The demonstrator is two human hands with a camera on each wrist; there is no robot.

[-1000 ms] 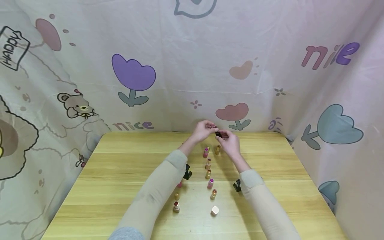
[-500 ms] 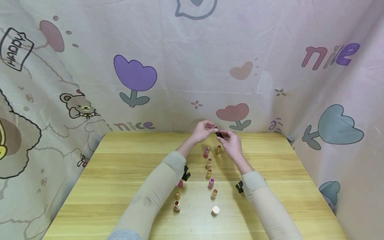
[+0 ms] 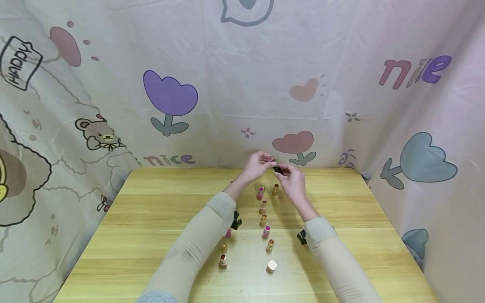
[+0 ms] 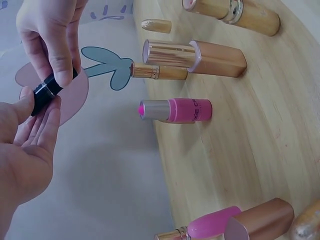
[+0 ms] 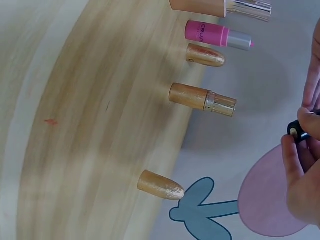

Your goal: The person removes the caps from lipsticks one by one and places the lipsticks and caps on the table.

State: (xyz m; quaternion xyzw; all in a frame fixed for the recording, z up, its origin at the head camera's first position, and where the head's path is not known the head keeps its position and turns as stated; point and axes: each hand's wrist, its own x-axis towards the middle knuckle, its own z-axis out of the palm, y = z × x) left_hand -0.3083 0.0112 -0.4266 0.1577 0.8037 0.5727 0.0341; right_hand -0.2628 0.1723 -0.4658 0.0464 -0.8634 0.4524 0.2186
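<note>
Near the table's back edge, my left hand and right hand hold a small black lipstick tube between them, above the tabletop. A silver band runs round its middle in the left wrist view. Fingers and thumb of the left hand pinch one end; those of the right hand grip the other. In the right wrist view, the tube is mostly covered by fingers. Below the hands stand a pink lipstick with a silver neck and a gold lipstick.
Several open lipsticks, such as a purple-tipped one, form a row towards the front of the wooden table. A pale square cap ends it. Another lipstick and a gold cap stand beside my left sleeve. A printed cloth hangs behind.
Both hands stay almost in place, still holding the black tube. Slightly more of the tube shows by the right fingers. The lipsticks on the table have not moved.
</note>
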